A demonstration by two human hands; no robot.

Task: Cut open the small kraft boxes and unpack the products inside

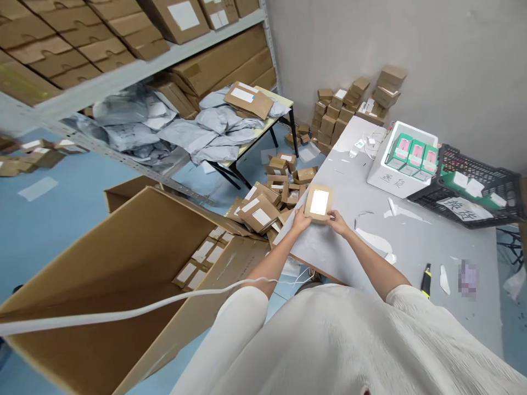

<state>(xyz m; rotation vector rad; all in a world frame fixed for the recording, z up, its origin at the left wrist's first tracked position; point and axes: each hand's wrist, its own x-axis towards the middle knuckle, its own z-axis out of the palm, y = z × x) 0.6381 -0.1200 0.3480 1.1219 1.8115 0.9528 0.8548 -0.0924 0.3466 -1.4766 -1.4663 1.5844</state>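
labelled carton (319, 203) | between left hand (302, 220) and right hand (337, 223) | hands holding its near corners

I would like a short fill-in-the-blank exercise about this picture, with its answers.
1. The left hand and right hand hold a package whose label has the colour ____.
2. The knife is yellow and ____.
3. Inside the white box, ____ green-and-pink cartons are visible.

Answers: white; black; three.
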